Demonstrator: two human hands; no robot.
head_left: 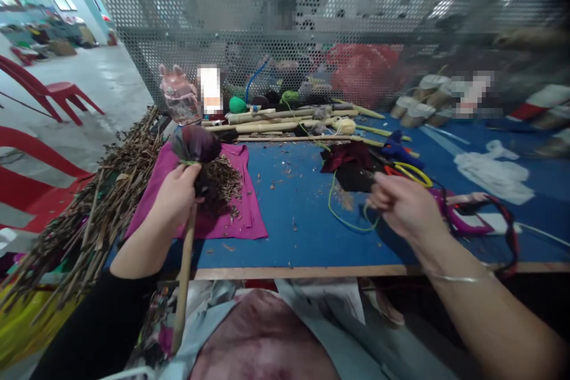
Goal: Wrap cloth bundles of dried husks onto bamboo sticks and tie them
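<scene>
My left hand (180, 190) is wrapped round a wooden stick (186, 273) that slants down past the table edge. At the stick's top sits a dark, rounded cloth bundle (196, 143), with green string at its neck. Dark cloth also hangs beside the fingers. My right hand (403, 205) is closed over the right side of the table, a loop of green yarn (332, 205) running up into it. Black and dark red cloth pieces (350, 160) lie by its fingertips; whether the fingers touch them, I cannot tell.
Brown plant bits (225, 181) lie on a magenta cloth (252, 214), beside a heap of dry stalks (98, 190). Along the back are bamboo sticks (267, 126) and a green yarn ball (237, 105). Yellow-handled pliers (414, 172) and white plastic (494, 172) are at right.
</scene>
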